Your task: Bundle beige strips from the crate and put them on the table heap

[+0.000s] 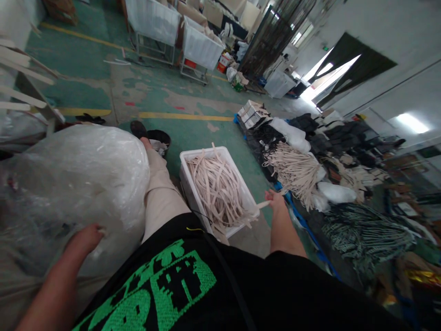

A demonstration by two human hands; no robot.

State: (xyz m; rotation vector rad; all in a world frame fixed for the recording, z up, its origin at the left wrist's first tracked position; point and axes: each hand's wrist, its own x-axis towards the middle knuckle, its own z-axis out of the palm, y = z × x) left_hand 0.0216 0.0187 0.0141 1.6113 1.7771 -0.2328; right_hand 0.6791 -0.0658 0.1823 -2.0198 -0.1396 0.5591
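Observation:
A white plastic bin (195, 193) full of tangled beige strips (218, 186) stands on the floor beside my leg. My right hand (274, 198) is closed on the end of a beige strip (263, 204) just past the bin's near right corner. Over the large clear plastic bag (113, 161) at the left is my left hand (92, 236), its fingers closed together at a small pale bit too tiny to name.
Bundles of beige strips (292, 170) and dark green strips (368, 234) lie on the right. A black bucket (161, 138) sits by my foot. White wheeled bins (203, 46) stand further back, and pale slats (24, 78) jut in at the left.

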